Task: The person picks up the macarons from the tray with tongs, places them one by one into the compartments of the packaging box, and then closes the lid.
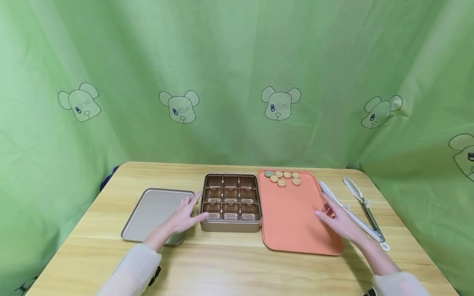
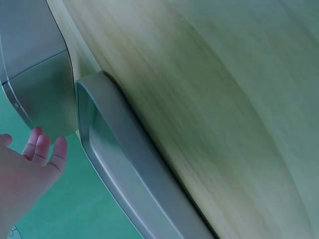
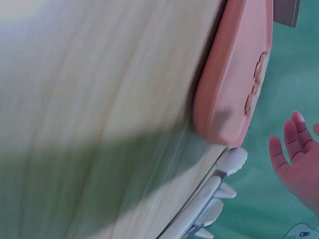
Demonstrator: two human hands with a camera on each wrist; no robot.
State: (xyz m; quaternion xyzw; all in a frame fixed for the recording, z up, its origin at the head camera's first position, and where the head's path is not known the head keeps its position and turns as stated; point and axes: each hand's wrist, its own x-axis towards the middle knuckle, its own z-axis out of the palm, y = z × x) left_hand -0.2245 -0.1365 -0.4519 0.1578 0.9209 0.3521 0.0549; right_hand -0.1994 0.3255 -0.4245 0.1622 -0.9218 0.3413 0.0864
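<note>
My left hand [image 1: 184, 218] is beside the left wall of a bronze-coloured tin box [image 1: 231, 226], its fingers spread and thumb pointing toward the near-left corner. Inside the box is a brown plastic insert [image 1: 230, 193] divided into several compartments, with nothing in them. The matching shallow lid [image 1: 155, 211] lies left of the box, partly under my left forearm. My right hand [image 1: 338, 222] hovers over the right edge of an orange tray [image 1: 292, 222], fingers loosely bent and holding nothing. Several small round cookies [image 1: 282, 183], one of them greenish [image 1: 268, 174], lie at the tray's far end.
Right of the tray lie white-tipped tongs [image 1: 357, 220], partly behind my right hand. A second pair of tongs [image 1: 366, 209] with dark handles lies farther right. Green curtains [image 1: 229, 135] with printed bear heads surround the wooden table [image 1: 222, 267].
</note>
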